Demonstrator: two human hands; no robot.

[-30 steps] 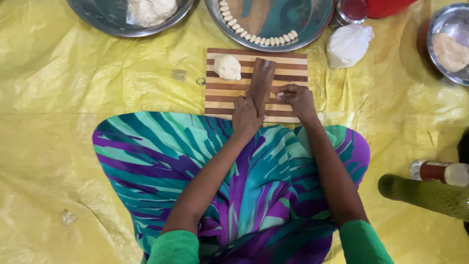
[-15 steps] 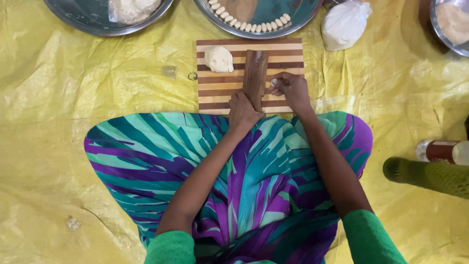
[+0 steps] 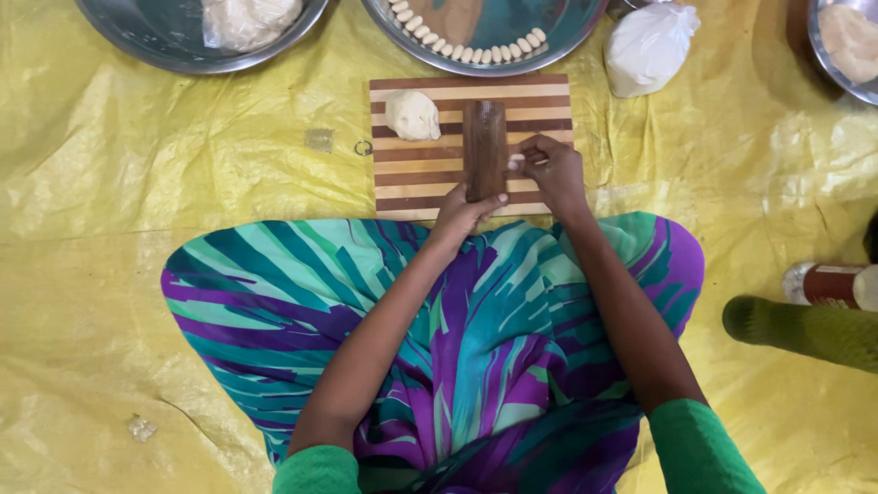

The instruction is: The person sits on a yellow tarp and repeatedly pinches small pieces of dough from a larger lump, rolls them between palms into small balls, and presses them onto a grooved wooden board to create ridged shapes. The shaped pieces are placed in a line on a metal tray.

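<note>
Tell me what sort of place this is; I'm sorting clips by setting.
Probably a home floor set up for food preparation: a yellow sheet covers the ground, with a striped wooden board, dough lump and steel platters.

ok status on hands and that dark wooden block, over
Left hand on near end of dark wooden block. Right hand pinching small white dough piece beside it. Pale dough lump clear on striped wooden board.
</note>
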